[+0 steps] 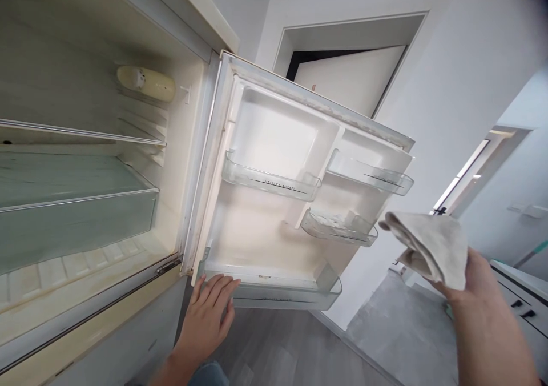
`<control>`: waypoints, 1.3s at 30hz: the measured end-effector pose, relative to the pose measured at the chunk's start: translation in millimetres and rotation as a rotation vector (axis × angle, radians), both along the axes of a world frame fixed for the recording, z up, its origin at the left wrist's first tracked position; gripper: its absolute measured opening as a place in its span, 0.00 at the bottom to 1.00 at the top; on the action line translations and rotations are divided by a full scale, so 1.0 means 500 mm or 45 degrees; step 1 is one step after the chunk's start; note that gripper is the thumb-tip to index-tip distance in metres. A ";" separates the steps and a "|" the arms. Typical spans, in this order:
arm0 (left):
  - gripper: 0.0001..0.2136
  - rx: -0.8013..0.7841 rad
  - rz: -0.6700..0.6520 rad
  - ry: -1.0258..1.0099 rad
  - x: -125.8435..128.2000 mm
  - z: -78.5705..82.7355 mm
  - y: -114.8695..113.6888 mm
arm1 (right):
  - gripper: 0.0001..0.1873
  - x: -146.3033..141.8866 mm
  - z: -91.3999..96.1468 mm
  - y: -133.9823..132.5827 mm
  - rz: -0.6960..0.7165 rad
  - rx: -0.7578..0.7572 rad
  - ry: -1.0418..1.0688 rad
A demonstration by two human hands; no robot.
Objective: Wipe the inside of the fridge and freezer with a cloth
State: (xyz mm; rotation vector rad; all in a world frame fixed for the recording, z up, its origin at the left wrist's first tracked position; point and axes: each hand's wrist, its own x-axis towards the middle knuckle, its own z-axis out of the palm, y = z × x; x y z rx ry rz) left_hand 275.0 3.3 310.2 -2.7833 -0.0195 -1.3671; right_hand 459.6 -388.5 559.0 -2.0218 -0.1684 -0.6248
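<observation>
An open refrigerator door fills the middle of the head view, its inner side facing me. My left hand rests at the left end of the clear bottom door bin, fingers stretched out and holding nothing. Up at the right, away from the door, my right hand grips a folded light grey cloth; the cloth hides most of its fingers. Higher on the door sit a clear left bin, an upper right bin and a lower right bin.
The fridge compartment stands open at left, with a glass shelf, a greenish drawer and a yellowish lamp cover. Behind the door are a white wall and a doorway. A white cabinet with black handles is at right.
</observation>
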 end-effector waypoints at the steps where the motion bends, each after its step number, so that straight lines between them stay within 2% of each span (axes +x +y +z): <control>1: 0.20 -0.006 -0.005 0.000 0.000 -0.002 0.001 | 0.13 0.002 -0.015 -0.016 0.019 0.248 0.169; 3: 0.20 -0.020 -0.014 -0.014 0.002 -0.007 0.003 | 0.08 0.003 -0.039 -0.039 0.046 0.665 0.465; 5: 0.21 -0.034 -0.019 -0.030 0.004 -0.011 0.004 | 0.08 -0.005 -0.050 -0.047 0.002 0.750 0.537; 7: 0.21 -0.038 -0.021 -0.039 0.007 -0.013 0.002 | 0.10 -0.022 -0.047 -0.036 -0.058 0.750 0.385; 9: 0.20 -0.044 -0.019 -0.026 0.008 -0.012 0.000 | 0.16 -0.043 -0.035 -0.009 -0.147 0.738 0.034; 11: 0.20 -0.052 -0.014 -0.008 0.008 -0.009 -0.003 | 0.16 -0.059 -0.023 0.031 -0.280 0.593 -0.304; 14: 0.19 -0.066 -0.012 0.000 0.006 -0.004 -0.006 | 0.17 -0.055 -0.017 0.095 -0.376 -0.003 -0.564; 16: 0.19 -0.076 -0.012 -0.001 0.004 -0.001 -0.006 | 0.21 -0.031 -0.022 0.126 -0.305 -0.452 -0.749; 18: 0.19 -0.082 -0.018 0.005 0.002 0.001 -0.006 | 0.24 0.002 -0.029 0.142 -0.212 -0.800 -0.903; 21: 0.20 -0.081 -0.029 0.013 0.002 0.001 -0.005 | 0.24 0.046 -0.036 0.144 -0.114 -1.080 -0.925; 24: 0.20 -0.084 -0.035 0.013 0.008 -0.001 -0.006 | 0.24 0.063 -0.034 0.144 -0.098 -1.182 -0.895; 30: 0.19 -0.089 -0.027 0.032 0.015 -0.003 -0.010 | 0.22 0.047 -0.024 0.172 -0.092 -1.259 -0.698; 39: 0.15 -0.118 0.009 -0.061 0.014 0.007 -0.018 | 0.25 -0.001 -0.015 0.194 0.006 -0.964 -0.183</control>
